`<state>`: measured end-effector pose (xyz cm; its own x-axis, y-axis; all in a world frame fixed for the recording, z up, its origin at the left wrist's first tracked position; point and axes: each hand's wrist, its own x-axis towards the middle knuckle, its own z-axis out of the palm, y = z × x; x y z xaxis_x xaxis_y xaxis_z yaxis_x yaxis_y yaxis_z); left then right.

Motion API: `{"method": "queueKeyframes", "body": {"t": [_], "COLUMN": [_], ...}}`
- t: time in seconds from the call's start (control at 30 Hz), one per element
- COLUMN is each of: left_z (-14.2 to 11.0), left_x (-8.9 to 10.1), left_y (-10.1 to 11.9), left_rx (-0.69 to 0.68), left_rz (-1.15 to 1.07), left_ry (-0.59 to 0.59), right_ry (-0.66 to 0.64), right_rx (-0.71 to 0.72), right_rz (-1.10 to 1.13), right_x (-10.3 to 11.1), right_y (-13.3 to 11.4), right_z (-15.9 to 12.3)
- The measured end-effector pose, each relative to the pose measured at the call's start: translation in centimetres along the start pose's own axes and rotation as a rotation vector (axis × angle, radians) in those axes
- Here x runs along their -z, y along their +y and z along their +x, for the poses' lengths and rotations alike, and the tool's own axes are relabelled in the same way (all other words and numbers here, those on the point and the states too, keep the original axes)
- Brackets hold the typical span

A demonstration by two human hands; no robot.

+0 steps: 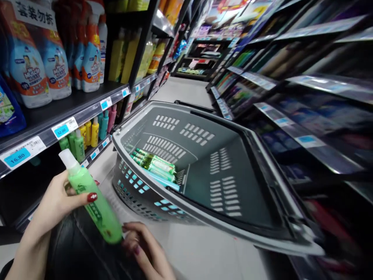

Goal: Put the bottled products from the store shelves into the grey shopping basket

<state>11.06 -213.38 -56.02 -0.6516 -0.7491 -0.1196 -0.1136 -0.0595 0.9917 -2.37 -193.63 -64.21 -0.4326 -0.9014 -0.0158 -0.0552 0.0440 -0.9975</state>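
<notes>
A slim green bottle (96,204) with a whitish cap leans in my left hand (62,200), cap end up and to the left. My left fingers wrap around its upper part, with the thumb across the front. At the bottle's base is my right hand (145,249), its fingers curled in and slightly blurred. They are right beside the base; whether they touch it or pinch something small, I cannot tell. Beyond my hands stands a grey shopping basket (215,144), in which several green-labelled packages (160,167) lie at the near left side.
On the left, a shelf (113,91) holds spray bottles (29,70). Below it stand green bottles (78,146), yellow bottles (94,132) and pink bottles (111,118). Blurred shelving (303,132) lines the right. A pale aisle floor (186,91) runs between them.
</notes>
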Motion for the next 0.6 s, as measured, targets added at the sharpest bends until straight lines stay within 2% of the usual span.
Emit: {"method": "queueKeyframes", "body": {"t": [0.07, 0.13, 0.17, 0.33, 0.6], "left_z": [-0.5, -0.6, -0.6, -0.5, -0.4], "left_x": [-1.6, -3.0, -3.7, -5.6, -5.8], "left_y": [0.1, -0.2, -0.4, -1.5, -2.0], "left_rx": [0.022, 0.007, -0.016, -0.082, -0.101], "left_rz": [-0.080, -0.096, -0.089, 0.005, 0.158], "left_ry": [-0.107, -0.169, -0.179, -0.148, -0.125], "right_ry": [-0.110, -0.253, -0.307, -0.370, -0.405], "right_rx": [-0.203, -0.303, -0.325, -0.430, -0.422], "right_rz": [0.463, 0.810, 0.912, 1.062, 1.199], "right_x": [-1.2, -1.9, -2.2, -3.2, -4.2], "right_y": [1.0, 1.0, 0.8, 0.6, 2.2], "right_z": [0.2, 0.0, -0.2, -1.3, -1.1]}}
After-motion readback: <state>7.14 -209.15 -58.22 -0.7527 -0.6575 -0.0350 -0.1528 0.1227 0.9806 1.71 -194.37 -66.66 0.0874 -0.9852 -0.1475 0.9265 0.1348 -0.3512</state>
